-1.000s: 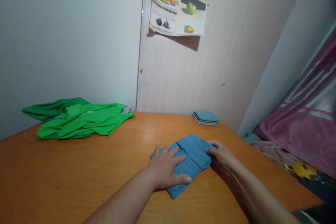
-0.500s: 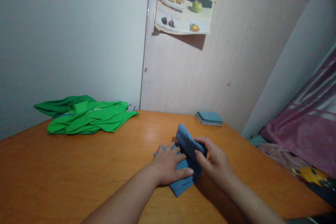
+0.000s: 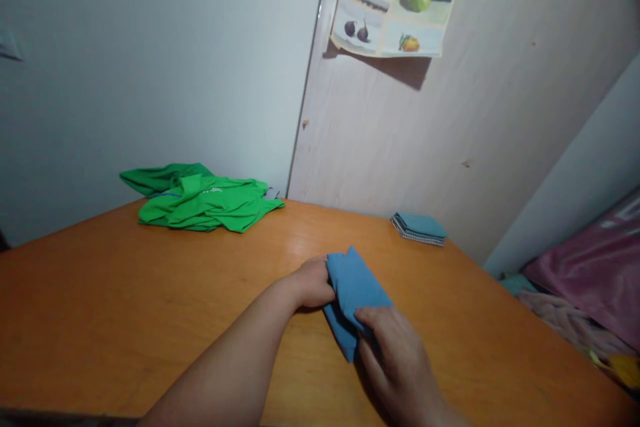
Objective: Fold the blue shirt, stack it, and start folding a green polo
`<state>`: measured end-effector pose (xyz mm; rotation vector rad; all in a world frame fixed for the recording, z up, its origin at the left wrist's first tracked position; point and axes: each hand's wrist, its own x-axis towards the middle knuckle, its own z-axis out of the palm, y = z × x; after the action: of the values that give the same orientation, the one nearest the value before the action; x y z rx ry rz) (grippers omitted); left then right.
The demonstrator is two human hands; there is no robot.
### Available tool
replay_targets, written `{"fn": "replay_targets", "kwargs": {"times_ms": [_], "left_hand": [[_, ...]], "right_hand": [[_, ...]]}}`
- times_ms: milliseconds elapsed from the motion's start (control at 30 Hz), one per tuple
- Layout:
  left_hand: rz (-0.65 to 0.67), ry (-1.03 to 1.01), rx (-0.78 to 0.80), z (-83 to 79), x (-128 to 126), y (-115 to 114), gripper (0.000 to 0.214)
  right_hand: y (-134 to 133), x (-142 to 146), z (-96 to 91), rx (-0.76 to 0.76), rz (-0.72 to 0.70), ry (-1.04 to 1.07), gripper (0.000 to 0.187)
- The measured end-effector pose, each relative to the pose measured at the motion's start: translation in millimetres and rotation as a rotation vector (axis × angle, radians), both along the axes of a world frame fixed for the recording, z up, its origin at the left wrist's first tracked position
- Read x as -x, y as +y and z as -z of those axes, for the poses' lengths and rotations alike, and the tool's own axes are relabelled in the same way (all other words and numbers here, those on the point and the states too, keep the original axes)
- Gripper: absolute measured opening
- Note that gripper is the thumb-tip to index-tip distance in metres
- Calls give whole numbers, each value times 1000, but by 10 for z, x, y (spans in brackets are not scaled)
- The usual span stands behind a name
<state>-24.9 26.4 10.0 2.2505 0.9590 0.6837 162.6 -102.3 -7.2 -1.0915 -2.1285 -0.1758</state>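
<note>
the orange table (image 3: 125,320) spreads wide under our hands. far to the left of our grip, a green garment heap (image 3: 200,197) lies crumpled, not folded. between our hands the blue cloth (image 3: 356,287) sits on the table, already a compact packet of several layers. our left hand (image 3: 313,283) curls closed on its left edge. our right hand (image 3: 395,347) lies over its near end, fingers on top, and we cannot tell whether the thumb pinches below. beyond the grip, to the right, rests a small folded stack (image 3: 419,228).
</note>
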Motion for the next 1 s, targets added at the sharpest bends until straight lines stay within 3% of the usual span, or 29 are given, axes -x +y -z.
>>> {"fn": "replay_targets", "kwargs": {"times_ms": [100, 267, 367, 433, 567, 667, 900, 1000], "left_hand": [[-95, 3, -9, 42, 91, 98, 23], [-442, -57, -95, 56, 220, 263, 25], [-513, -85, -130, 12, 245, 304, 27], [-501, -109, -174, -27, 215, 279, 26], [-350, -121, -250, -75, 93, 152, 36], [-291, -62, -280, -63, 39, 79, 30], [-341, 92, -346, -21, 59, 33, 15], [-364, 39, -436, -84, 15, -36, 13]], "right_hand": [[-24, 8, 19, -8, -40, -58, 33], [-60, 58, 8, 11, -106, -111, 40], [-77, 100, -24, 27, -121, -123, 38], [-84, 116, -42, 34, -120, -128, 36], [-84, 117, -60, 33, -105, -141, 34], [-80, 120, -58, 26, -101, -146, 33], [-79, 8, -29, 57, -146, -25, 34], [-66, -179, -28, 45, -25, 191, 27]]}}
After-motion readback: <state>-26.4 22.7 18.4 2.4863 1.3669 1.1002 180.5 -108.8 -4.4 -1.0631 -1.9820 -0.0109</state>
